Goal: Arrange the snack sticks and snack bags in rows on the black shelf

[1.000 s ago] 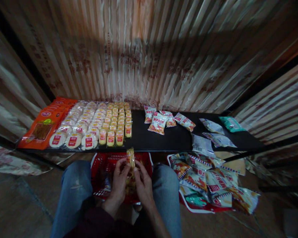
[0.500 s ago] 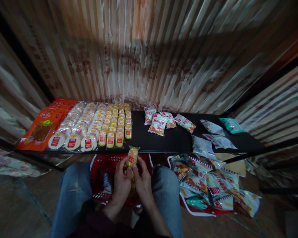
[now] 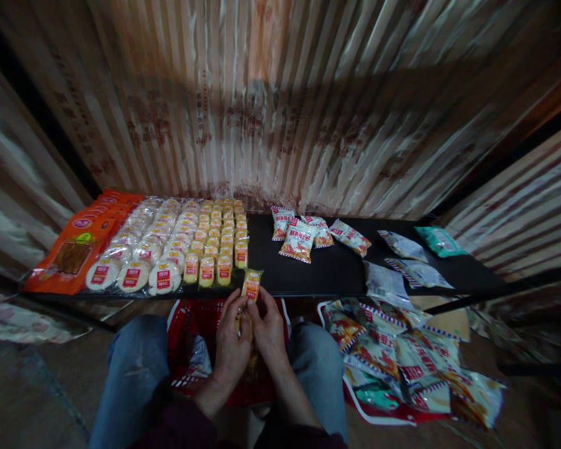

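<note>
A small yellow snack cake (image 3: 252,285) in a clear wrapper with a red label stands upright between my fingertips, at the shelf's front edge. My left hand (image 3: 231,343) closes on its lower left side, with more yellow wrapped cake showing beneath the thumb. My right hand (image 3: 268,333) pinches the same cake from the right. Just beyond, rows of matching wrapped cakes (image 3: 224,269) line the shelf. Left of them lie rows of round white rice crackers (image 3: 133,275) in clear wrappers.
Orange flat packets (image 3: 75,249) overlap at the black shelf's (image 3: 327,274) left end. White-and-red snack bags (image 3: 297,240) and a teal bag (image 3: 439,241) lie to the right. A red basket (image 3: 180,324) sits between my knees; another basket (image 3: 378,416), heaped with bags, stands right.
The cake has shifted slightly toward the shelf edge and tilts a little differently, still in both hands. The view has moved slightly, so the shelf appears lower.
</note>
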`<state>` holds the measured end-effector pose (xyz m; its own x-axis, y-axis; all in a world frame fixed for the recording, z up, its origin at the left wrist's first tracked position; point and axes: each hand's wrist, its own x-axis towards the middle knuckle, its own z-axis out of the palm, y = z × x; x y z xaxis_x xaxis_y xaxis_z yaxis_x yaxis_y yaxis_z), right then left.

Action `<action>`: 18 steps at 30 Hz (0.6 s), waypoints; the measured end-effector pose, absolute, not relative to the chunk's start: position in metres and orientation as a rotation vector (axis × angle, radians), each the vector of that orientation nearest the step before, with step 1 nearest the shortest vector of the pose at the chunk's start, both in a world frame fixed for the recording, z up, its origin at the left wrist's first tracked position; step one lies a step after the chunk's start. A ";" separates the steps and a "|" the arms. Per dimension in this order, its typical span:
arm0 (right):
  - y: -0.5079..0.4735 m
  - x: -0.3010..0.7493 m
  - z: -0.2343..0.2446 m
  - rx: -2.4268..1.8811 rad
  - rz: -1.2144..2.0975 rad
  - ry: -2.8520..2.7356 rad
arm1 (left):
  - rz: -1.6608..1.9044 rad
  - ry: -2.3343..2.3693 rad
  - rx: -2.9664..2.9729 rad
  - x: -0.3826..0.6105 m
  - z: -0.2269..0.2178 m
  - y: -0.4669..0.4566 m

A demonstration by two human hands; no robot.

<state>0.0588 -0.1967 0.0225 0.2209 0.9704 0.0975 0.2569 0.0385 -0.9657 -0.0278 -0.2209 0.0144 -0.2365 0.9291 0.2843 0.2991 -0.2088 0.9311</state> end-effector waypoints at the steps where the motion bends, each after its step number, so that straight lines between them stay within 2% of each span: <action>1: -0.194 0.059 0.022 -1.436 0.835 -1.248 | 1.480 1.520 1.504 -0.028 0.016 -0.219; 18: -0.145 0.056 0.010 -1.394 0.772 -1.347 | 1.321 1.538 1.795 -0.032 0.008 -0.198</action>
<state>0.0559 -0.1446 0.0101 0.1730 0.9660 0.1923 0.3226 0.1289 -0.9377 -0.0318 -0.1977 0.0080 -0.0691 0.9231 0.3784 0.5132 -0.2924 0.8069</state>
